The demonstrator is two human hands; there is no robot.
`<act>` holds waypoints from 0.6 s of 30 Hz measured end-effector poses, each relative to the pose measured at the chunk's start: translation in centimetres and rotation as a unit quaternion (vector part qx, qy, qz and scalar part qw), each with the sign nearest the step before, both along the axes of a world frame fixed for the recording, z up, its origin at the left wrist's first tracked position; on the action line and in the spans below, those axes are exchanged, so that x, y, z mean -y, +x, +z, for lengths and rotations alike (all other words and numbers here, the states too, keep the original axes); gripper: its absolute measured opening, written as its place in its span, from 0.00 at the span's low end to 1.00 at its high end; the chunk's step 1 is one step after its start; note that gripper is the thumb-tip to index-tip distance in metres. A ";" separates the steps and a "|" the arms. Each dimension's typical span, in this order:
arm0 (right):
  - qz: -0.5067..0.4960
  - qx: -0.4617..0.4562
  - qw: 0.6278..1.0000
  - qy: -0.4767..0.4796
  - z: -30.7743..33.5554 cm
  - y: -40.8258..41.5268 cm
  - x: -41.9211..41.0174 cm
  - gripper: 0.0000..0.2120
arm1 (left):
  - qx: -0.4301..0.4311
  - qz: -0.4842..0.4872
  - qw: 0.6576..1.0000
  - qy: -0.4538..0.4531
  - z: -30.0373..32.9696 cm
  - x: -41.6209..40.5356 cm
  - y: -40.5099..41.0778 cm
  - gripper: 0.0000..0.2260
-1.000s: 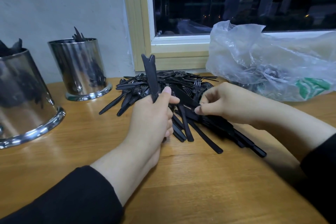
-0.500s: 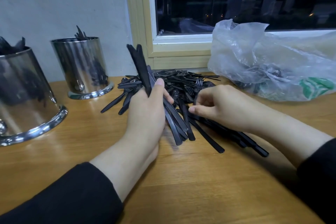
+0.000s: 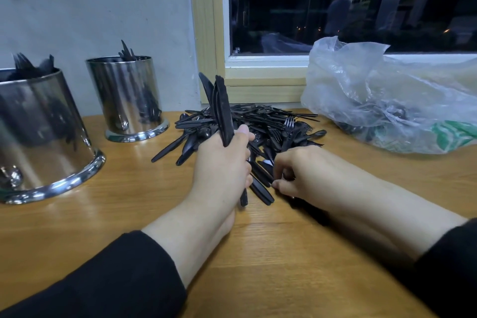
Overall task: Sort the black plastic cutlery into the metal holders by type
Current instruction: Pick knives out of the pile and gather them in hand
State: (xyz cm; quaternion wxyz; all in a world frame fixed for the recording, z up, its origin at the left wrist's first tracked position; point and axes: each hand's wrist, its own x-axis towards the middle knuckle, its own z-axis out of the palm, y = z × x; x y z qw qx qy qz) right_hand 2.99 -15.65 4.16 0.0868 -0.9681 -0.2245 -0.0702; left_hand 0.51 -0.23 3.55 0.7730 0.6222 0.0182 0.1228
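A heap of black plastic cutlery (image 3: 271,124) lies on the wooden table (image 3: 258,253) below the window. My left hand (image 3: 222,162) grips a bunch of black knives (image 3: 222,108) that stands upright, blades up. My right hand (image 3: 304,173) rests at the near edge of the heap, its curled fingertips pinching the end of a black knife (image 3: 260,188) lying there. Two shiny metal holders stand at the left: a near large holder (image 3: 38,137) and a farther holder (image 3: 126,95), both with black cutlery sticking out.
A crumpled clear plastic bag (image 3: 387,100) with more dark cutlery inside lies at the right by the window sill. The wall and a yellow window frame (image 3: 206,33) close off the back of the table.
My left hand has brought the knife bunch more upright and closer together. My right hand slid down and toward me, to the near end of the heap.
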 end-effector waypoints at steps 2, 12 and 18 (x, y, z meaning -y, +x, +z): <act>-0.018 -0.017 1.000 0.015 0.0 -0.1 0.1 0.04 | -0.001 -0.001 1.000 0.004 -0.1 -0.1 0.0 0.10; -0.034 0.030 0.992 0.116 1.5 0.3 1.4 0.05 | -0.009 0.008 1.000 -0.023 0.0 -0.5 0.1 0.14; 0.074 -0.008 0.943 0.326 2.0 -0.1 1.3 0.08 | -0.038 -0.027 0.998 -0.034 -0.5 -0.4 0.2 0.16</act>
